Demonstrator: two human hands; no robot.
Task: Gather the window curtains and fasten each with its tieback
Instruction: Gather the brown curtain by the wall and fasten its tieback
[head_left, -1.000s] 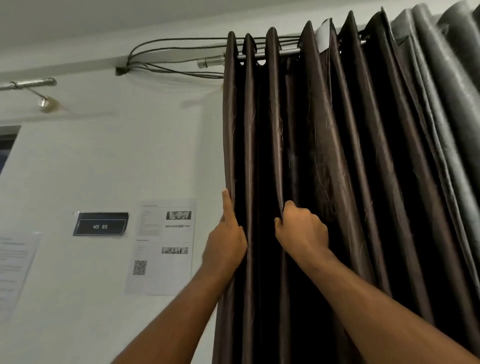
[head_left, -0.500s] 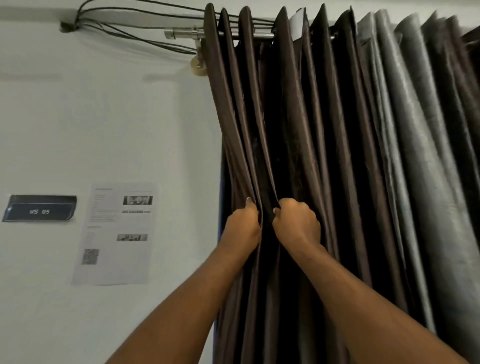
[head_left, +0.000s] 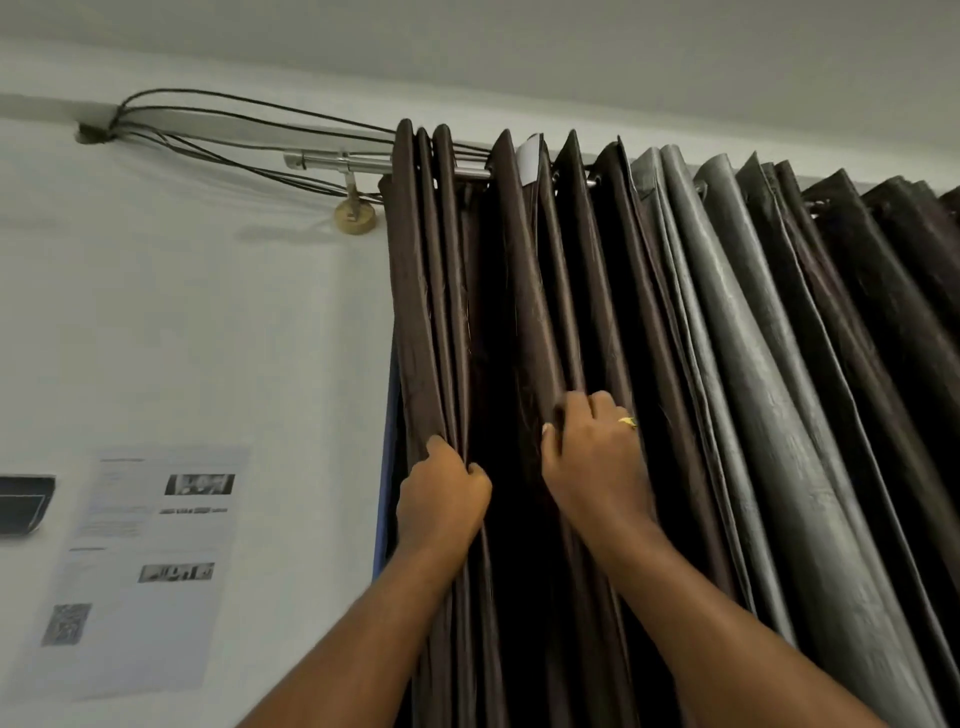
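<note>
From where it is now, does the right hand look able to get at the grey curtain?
Probably yes: the right hand holds brown curtain folds, and the grey curtain hangs just beside it, nothing between.

Both my bare arms reach upward. My left hand (head_left: 441, 501) clenches a fold of the curtain (head_left: 524, 291); my right hand (head_left: 595, 467), slightly higher and apart from it, curls its fingers into another fold.

Blurry poster (head_left: 150, 566) text, sign (head_left: 23, 504) half off left edge, fingertips of left hand (head_left: 441, 499) behind curtain (head_left: 519, 312) folds.
</note>
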